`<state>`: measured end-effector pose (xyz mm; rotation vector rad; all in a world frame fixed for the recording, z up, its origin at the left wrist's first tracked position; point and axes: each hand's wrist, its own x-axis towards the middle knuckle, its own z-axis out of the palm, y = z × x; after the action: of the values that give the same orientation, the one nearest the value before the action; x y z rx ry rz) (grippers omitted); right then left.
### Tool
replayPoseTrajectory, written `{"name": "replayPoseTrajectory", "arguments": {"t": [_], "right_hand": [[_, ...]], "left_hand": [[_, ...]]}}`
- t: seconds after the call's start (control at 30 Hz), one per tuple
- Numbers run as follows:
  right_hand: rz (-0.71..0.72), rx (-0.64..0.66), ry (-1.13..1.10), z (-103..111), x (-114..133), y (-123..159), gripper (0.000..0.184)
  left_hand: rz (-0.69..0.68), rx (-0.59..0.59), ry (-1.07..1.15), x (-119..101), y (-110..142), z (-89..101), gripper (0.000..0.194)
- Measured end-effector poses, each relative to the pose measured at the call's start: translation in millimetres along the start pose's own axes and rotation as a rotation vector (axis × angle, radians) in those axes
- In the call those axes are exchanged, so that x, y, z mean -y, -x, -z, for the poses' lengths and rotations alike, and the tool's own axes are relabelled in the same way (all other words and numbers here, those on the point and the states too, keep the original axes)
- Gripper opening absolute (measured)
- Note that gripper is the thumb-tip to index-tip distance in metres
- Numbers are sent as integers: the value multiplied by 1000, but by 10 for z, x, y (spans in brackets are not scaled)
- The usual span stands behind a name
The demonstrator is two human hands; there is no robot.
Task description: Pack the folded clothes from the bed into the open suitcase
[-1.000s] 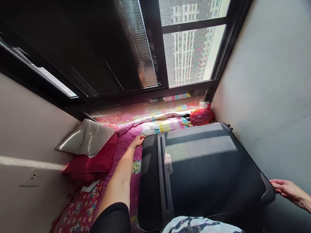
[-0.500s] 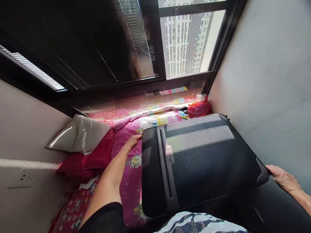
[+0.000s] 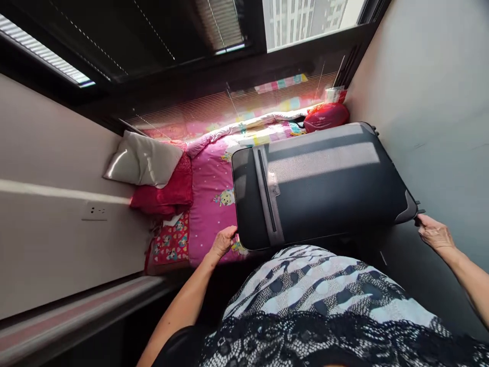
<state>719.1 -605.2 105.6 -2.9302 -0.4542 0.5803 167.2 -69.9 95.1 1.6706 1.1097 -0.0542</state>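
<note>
So the left hand (image 3: 224,241) has just come down along the short end of the big black suitcase (image 3: 324,188) and is now at its near corner, about 8 o'clock from the middle of the case. Fingers there look clamped on the edge, though the undersides are hidden. The right hand (image 3: 436,233) is at roughly 4 o'clock, fingers curled and clamped on the other near corner, right by the wheels. With both hands on the near side like that, I'd guess the case is easier to control than with one hand up at the far end.

The case itself lies front panel up, its 9 o'clock end over the pink bedding (image 3: 208,214), near side close to the patterned top (image 3: 317,285). I can't tell what's under the wheel end. Red bag (image 3: 326,117) just beside it at 12 o'clock, silvery pillow (image 3: 147,160) off at 10.

Branding: there's a label patch (image 3: 274,184) with script next to the front zip, too small to read. The red bag has some pale lettering, also unreadable.
</note>
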Motion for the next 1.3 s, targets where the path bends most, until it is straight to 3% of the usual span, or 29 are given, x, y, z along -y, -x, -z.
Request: {"name": "replayPoseTrajectory", "arguments": {"t": [0.13, 0.3, 0.43, 0.53, 0.63, 0.83, 0.97, 1.03, 1.13, 1.23, 1.3], "right_hand": [[52, -31, 163, 14, 141, 114, 35], [92, 60, 160, -21, 349, 369, 42], [203, 117, 104, -280, 509, 593, 37], [339, 154, 62, -559, 695, 772, 32], [554, 257, 62, -842, 1032, 950, 32], [925, 449, 149, -1378, 1947, 1184, 34], [1089, 512, 153, -1595, 2382, 1270, 30], [1118, 522, 168, -1622, 2519, 1299, 30], [1130, 523, 200, -1602, 2627, 1341, 28], [1116, 596, 235, -1588, 2605, 1393, 28], [999, 549, 214, -1579, 2501, 1424, 32]], "left_hand": [[78, 3, 5, 205, 463, -304, 23], [61, -118, -13, 258, 611, -545, 26], [51, -236, -156, 215, 696, -727, 26], [88, -258, -237, 138, 806, -978, 27], [93, -242, -323, -27, 883, -1358, 24], [65, -188, -511, -458, 837, -2230, 21], [0, -126, -579, -662, 766, -2614, 26], [-14, -105, -590, -715, 735, -2688, 26], [-72, -28, -597, -692, 712, -2634, 26], [-131, 83, -526, -503, 727, -2406, 21], [-65, 60, -406, -283, 752, -2182, 17]]}}
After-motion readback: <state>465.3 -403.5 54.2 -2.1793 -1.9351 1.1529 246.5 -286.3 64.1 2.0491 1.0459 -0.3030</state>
